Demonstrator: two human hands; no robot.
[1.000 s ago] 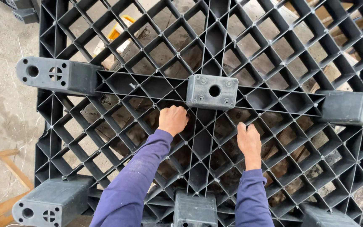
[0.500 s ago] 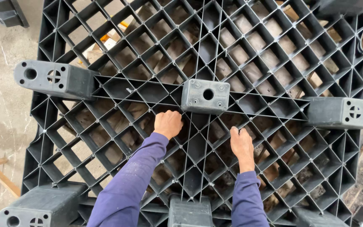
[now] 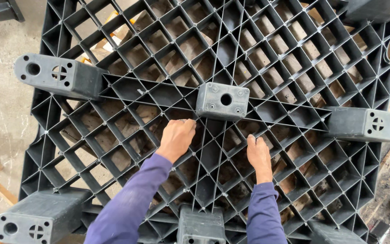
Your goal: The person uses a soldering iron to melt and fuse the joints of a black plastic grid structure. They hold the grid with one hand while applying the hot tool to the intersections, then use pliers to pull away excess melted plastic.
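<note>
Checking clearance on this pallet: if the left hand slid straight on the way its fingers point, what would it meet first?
Probably the centre foot block: the left hand points up-right along the black pallet grid, straight towards it.

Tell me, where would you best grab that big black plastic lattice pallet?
Probably by the open grid ribs near the middle of the black plastic lattice pallet, coming from the near edge. The diamond holes let fingers hook round a rib, as the left hand and right hand show.
</note>
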